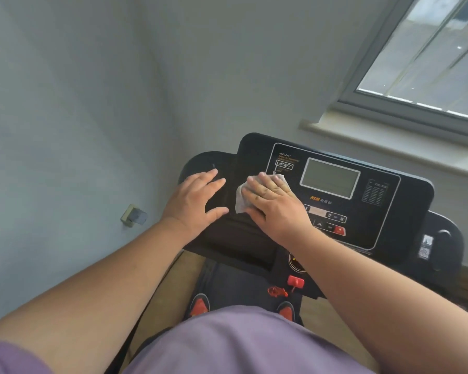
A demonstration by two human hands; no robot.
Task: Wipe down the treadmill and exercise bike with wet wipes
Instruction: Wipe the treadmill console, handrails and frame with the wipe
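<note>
Head view: the right hand (274, 201) lies flat, fingers straight, pressing a wet wipe (242, 198) onto the treadmill console (384, 201), left of the display (330, 178). The left hand (197, 201) rests open on the console's left wing, holding nothing. The wipe appears thin, soft and limp; it is best held under a flat palm, since it would likely bunch if pinched. The exercise bike is not in view.

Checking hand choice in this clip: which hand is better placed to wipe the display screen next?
Right. The right hand already presses the wet wipe flat on the console, just beside the screen; the left hand rests bare, farther away.
</note>
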